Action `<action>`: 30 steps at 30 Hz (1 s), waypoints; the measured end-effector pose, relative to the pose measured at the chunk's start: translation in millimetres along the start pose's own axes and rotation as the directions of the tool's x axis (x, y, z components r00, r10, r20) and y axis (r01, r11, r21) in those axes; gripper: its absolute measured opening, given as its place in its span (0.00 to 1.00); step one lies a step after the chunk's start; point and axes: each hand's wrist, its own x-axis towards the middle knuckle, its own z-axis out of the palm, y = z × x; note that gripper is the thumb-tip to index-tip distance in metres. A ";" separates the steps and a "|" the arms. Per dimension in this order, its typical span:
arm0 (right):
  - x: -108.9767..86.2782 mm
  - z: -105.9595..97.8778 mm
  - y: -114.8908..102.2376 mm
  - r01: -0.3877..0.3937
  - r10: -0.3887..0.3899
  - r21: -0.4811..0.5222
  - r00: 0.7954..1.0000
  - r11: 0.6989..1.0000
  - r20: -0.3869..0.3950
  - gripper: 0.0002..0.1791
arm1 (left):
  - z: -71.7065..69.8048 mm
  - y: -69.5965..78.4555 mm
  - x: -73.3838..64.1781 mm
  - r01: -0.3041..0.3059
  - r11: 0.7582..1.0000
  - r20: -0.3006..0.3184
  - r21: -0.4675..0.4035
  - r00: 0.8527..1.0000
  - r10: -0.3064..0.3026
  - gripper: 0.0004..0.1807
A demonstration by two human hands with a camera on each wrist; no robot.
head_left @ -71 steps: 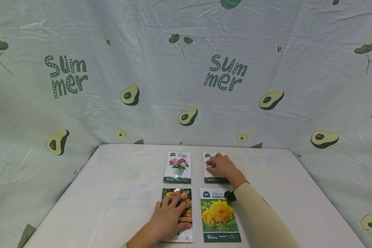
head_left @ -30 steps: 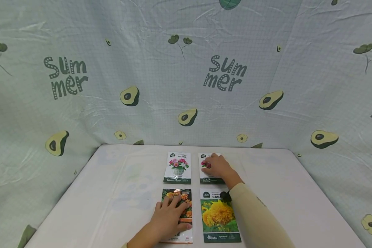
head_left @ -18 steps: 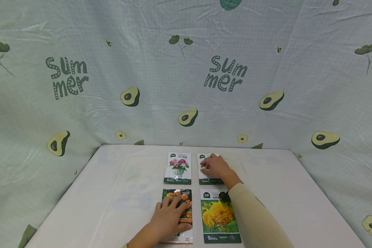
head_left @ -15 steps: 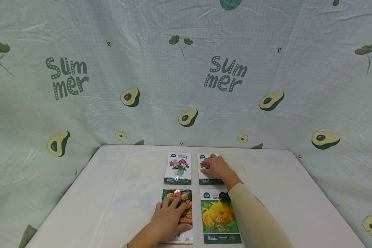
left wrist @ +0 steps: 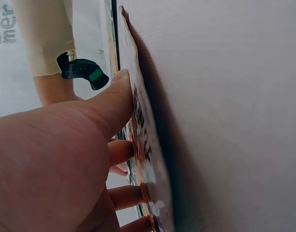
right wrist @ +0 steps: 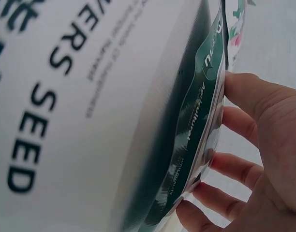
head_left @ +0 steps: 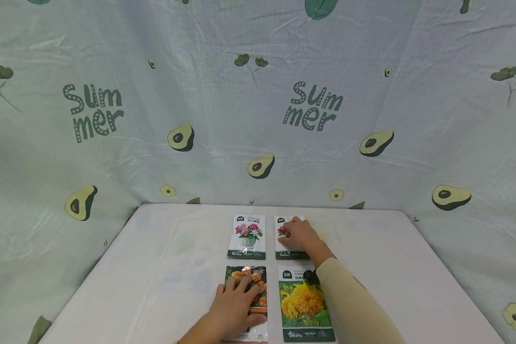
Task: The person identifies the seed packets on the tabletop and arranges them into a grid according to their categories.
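Observation:
My left hand (head_left: 234, 308) rests with spread fingers on a seed packet (head_left: 259, 275) printed with orange flowers, at the front left of the group. In the left wrist view, the thumb and fingertips press on the face of that packet, and its near edge stands slightly off the table. At the back right, my right hand (head_left: 302, 235) lies over a white seed packet (head_left: 285, 255) with a green bottom strip, covering much of its picture. The right wrist view has the fingertips (right wrist: 232, 171) touching this packet's face, its green end curving up a little.
Left of the right hand's packet lies a matching white packet (head_left: 247, 239) with potted pink flowers. A larger packet with yellow blooms (head_left: 305, 306) lies under the right forearm's line. The white table (head_left: 176, 272) meets an avocado-print cloth (head_left: 215, 119) behind.
My right hand has slid the back right packet leftward, closer to the potted-flower packet. The left hand stays on the orange-flower packet. The head view has tilted slightly upward.

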 end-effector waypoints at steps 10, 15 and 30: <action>-3.2 -2.2 0.8 -0.014 0.014 0.011 1.000 1.000 0.003 0.26 | -1.1 1.4 -1.3 -0.014 1.000 -0.004 0.026 1.000 0.014 0.38; -4.0 -3.4 0.8 -0.003 0.003 0.019 1.000 1.000 -0.002 0.26 | -2.0 1.4 -2.1 -0.022 0.999 -0.001 0.024 1.000 0.022 0.38; -7.1 0.6 0.9 -0.014 0.015 0.037 0.999 0.999 -0.039 0.26 | -5.1 1.0 -3.5 -0.035 0.999 -0.022 -0.025 0.999 0.035 0.36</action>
